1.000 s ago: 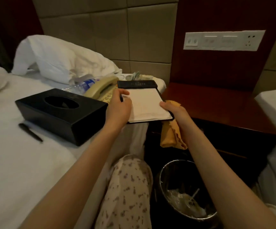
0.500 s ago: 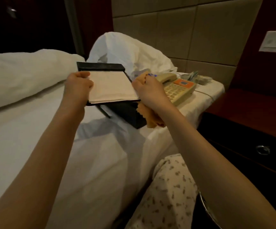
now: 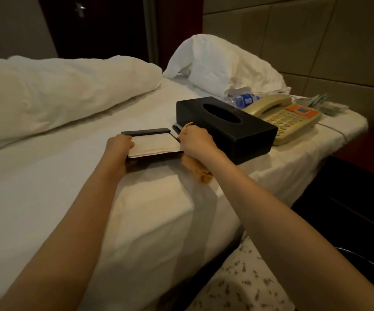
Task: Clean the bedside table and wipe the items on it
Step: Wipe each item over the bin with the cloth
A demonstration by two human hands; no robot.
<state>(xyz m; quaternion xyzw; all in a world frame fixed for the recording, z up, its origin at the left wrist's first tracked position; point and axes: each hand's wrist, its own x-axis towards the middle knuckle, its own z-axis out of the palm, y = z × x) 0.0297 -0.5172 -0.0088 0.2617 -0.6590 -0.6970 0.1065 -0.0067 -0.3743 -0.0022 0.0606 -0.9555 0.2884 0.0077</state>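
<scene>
The notepad holder [image 3: 152, 143], a second ago held up at the middle right by the telephone and then lifted over the bed [image 3: 69, 187], has come down low to the sheet at the frame's centre, left of the tissue box [image 3: 226, 124]. The left hand [image 3: 118, 145] and right hand [image 3: 196, 142] dropped with it. The orange cloth [image 3: 200, 170], earlier hanging free, now bunches on the bed. The table [image 3: 369, 151] has slid to the right edge.
</scene>
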